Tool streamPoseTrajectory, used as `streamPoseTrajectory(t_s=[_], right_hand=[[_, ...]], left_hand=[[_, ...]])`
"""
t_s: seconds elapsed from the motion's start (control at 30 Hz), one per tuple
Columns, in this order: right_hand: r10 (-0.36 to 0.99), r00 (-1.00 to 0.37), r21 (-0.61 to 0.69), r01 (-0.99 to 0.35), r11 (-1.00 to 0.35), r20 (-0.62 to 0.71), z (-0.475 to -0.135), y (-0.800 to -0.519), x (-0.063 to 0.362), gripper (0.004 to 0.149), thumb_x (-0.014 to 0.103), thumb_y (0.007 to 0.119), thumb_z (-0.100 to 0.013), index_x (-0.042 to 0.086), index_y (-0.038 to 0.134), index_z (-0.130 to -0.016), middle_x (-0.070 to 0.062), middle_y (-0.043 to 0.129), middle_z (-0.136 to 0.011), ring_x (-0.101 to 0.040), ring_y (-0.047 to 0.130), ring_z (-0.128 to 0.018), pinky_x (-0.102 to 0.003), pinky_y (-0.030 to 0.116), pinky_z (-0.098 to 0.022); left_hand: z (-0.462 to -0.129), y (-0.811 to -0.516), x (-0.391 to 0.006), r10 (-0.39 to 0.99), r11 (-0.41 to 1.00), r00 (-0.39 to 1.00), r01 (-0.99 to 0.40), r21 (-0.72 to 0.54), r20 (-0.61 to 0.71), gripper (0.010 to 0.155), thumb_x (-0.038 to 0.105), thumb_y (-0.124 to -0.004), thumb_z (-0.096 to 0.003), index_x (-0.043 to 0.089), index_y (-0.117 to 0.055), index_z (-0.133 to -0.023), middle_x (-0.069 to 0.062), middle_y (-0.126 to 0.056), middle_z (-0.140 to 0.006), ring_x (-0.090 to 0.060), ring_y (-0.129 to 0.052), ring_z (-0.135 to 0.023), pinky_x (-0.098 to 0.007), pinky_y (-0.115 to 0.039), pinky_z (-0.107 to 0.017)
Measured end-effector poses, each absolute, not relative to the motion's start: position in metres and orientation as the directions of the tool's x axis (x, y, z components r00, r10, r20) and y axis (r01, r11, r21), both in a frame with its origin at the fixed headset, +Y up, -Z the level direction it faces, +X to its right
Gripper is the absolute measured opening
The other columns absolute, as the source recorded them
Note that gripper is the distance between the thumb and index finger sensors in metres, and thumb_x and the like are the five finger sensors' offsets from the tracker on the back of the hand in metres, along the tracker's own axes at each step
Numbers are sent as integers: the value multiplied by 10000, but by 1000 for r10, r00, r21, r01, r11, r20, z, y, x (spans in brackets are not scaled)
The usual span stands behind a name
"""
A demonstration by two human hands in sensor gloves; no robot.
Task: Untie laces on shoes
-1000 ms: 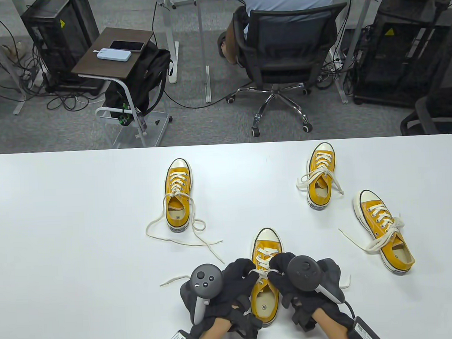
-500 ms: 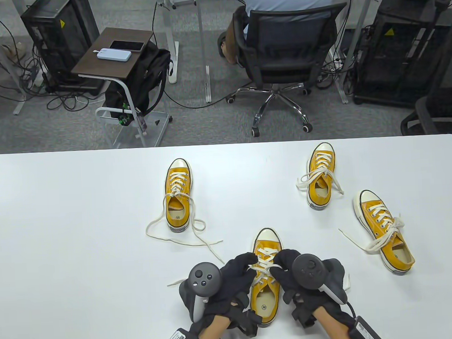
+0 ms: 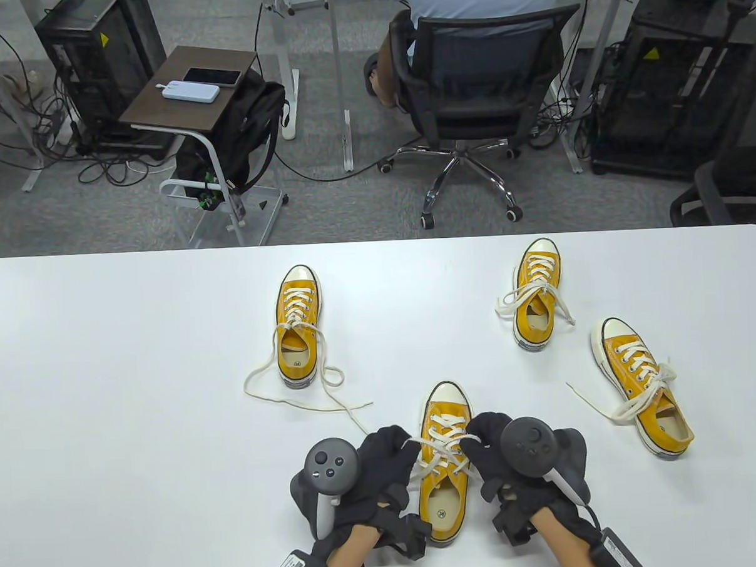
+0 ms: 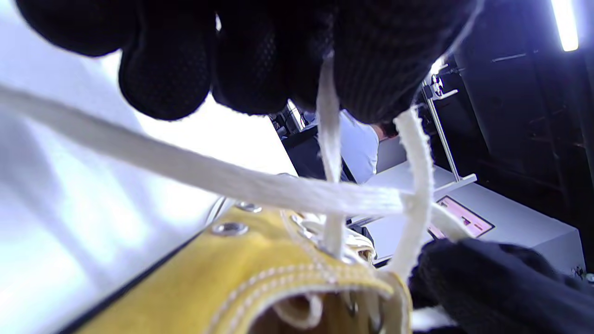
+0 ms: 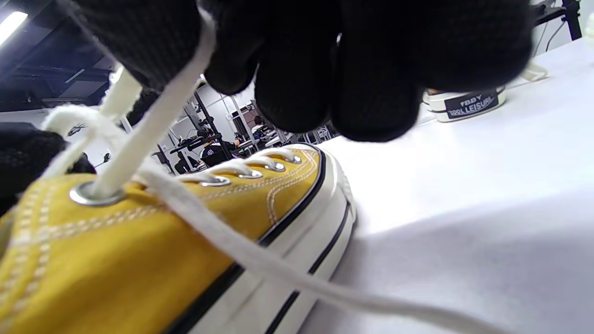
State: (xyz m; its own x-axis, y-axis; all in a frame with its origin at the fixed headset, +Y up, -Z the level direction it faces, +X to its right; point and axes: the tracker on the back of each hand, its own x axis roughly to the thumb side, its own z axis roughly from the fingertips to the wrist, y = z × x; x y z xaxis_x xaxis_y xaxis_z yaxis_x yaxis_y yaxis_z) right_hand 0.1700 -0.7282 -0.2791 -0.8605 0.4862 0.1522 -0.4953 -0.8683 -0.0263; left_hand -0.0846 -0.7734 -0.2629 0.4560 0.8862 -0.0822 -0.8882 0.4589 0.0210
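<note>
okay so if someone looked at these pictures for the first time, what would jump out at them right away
Four bright yellow shoes scattered over the white table stand out first. At the near edge, the left hand and right hand, in black gloves, pinch the white laces of the nearest shoe from either side. The far left shoe trails loose laces across the table.

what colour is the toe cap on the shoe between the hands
Off-white, on the yellow shoe; the table view shows it best.
</note>
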Motion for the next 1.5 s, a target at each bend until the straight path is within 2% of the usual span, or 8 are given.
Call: streamPoseTrajectory(t_s=[0.13,0.23,0.37,0.47,0.73,0.97,1.23,1.5], right_hand=[[481,-864,-34,-491,-871,149,-279,-728,171,405,367,814,-452,213,756,-822,-142,898,-780,-393,937,-572,-502,821,-358],[484,-862,-32,-493,-869,149,-280,-727,172,406,332,832,-447,210,759,-828,-140,902,-776,-391,938,-574,-505,820,-361],[488,-862,-53,-498,-865,138,-280,-725,177,408,390,839,-434,220,760,-796,-138,904,-769,-390,940,-567,-504,821,-356],[512,-850,-56,-521,-852,120,-281,-724,182,395,436,814,-439,226,764,-769,-146,904,-768,-396,939,-564,-504,820,-353],[520,-848,-48,-527,-849,103,-283,-722,188,402,315,827,-454,205,752,-833,-148,893,-789,-395,935,-571,-507,817,-359],[540,-839,-75,-544,-836,66,-285,-721,199,402,392,828,-444,214,755,-798,-154,896,-782,-397,938,-562,-503,820,-351],[606,-795,-35,-607,-794,29,-289,-721,212,390,399,812,-452,215,758,-792,-168,887,-802,-405,933,-570,-506,817,-355],[675,-737,-36,-674,-738,-35,-293,-723,232,383,391,810,-458,210,760,-792,-180,879,-814,-412,929,-571,-507,814,-354]], left_hand=[[-264,-774,-85,893,447,445,-894,25,-69,414,375,-781,-471,290,-814,-874,-73,-851,-885,-349,-919,-687,-473,-812,-443],[-264,-773,-85,897,440,439,-897,26,-55,412,363,-795,-463,292,-806,-869,-65,-849,-880,-342,-919,-688,-468,-814,-441],[-264,-773,-90,900,434,431,-900,46,-74,402,470,-790,-454,291,-846,-809,-61,-886,-832,-350,-933,-660,-477,-816,-431],[-264,-774,-94,900,433,427,-899,65,-86,390,487,-782,-458,292,-869,-785,-65,-901,-820,-357,-938,-649,-482,-816,-427],[-267,-773,-100,910,410,403,-909,70,-94,423,372,-795,-464,282,-783,-877,-74,-828,-897,-347,-912,-691,-466,-811,-438],[-267,-775,-111,911,409,394,-903,132,-126,397,487,-781,-460,283,-852,-792,-78,-880,-849,-363,-932,-657,-483,-815,-425],[-268,-776,-117,919,389,370,-910,147,-139,428,370,-744,-484,261,-741,-897,-104,-771,-945,-362,-891,-709,-474,-799,-452],[-268,-778,-128,913,399,368,-897,192,-177,404,454,-758,-476,263,-810,-828,-100,-831,-901,-371,-917,-675,-485,-809,-436]])
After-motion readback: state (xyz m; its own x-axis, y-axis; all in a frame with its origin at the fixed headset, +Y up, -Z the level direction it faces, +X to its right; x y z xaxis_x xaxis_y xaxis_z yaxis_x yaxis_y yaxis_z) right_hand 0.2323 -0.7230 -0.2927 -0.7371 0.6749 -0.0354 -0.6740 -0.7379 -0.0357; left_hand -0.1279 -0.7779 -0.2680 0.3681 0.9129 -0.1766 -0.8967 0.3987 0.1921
